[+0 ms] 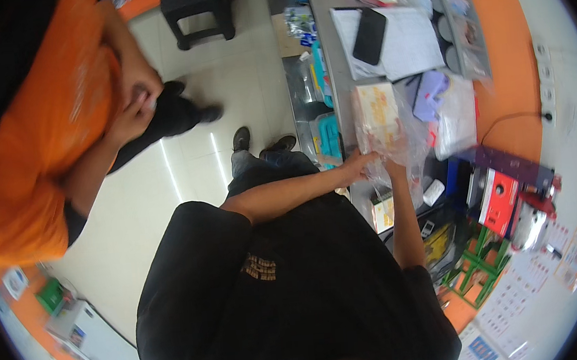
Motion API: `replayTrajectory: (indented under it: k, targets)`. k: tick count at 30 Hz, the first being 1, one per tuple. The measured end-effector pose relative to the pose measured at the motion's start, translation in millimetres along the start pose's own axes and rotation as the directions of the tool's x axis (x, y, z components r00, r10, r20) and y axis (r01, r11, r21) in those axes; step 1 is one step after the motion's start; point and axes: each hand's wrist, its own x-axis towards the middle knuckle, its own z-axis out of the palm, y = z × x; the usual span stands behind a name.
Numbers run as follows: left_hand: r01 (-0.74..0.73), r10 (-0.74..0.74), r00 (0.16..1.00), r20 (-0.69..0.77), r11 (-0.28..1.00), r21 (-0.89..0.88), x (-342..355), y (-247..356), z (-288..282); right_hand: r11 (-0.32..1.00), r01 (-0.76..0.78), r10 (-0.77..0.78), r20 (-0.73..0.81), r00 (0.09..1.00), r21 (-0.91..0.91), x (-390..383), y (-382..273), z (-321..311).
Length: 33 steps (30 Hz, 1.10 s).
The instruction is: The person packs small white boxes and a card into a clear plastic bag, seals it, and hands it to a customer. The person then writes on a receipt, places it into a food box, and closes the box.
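Note:
Both of my hands are at a clear plastic bag (410, 143) over the grey counter. My left hand (356, 166) has its fingers closed on the bag's near edge. Beside it, my right hand (395, 166) grips the same edge, its fingers partly hidden by the crinkled plastic. A white and yellow box (376, 109) lies just beyond my hands, seemingly inside the bag. A second white and yellow box (383, 214) is on the counter below my wrists, partly covered by my right forearm.
On the counter (330, 29) lie a black phone (369, 36), papers (414, 42) and a purple item (430, 96). A red box (498, 203) and green rack (478, 270) stand right. A person in orange (46, 153) stands left, near a black stool (197, 10).

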Motion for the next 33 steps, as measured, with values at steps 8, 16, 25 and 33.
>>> replayTrajectory:
  k: [8, 16, 25, 33]
  targets:
    - [0.216, -0.215, 0.976, -0.03, 0.943, 0.252, 12, 27, 9, 0.732, -0.439, 0.463, -0.092, 0.882, -0.521, -44, -40, -74]
    - [0.155, 0.014, 0.987, -0.16, -0.344, 0.926, -54, 111, 100, 0.679, -0.554, 0.55, -0.166, 0.819, -0.482, -59, -11, -45]
    - [-0.537, 0.075, 0.681, 0.728, -0.624, 0.567, 40, 141, 168, 0.66, -0.601, 0.654, -0.049, 0.755, -0.451, -69, -77, -92]
    - [-0.544, 0.265, 0.736, 0.623, -0.317, 0.777, -1, 269, 212, 0.853, -0.519, 0.478, -0.308, 0.823, -0.061, -61, -179, -139]
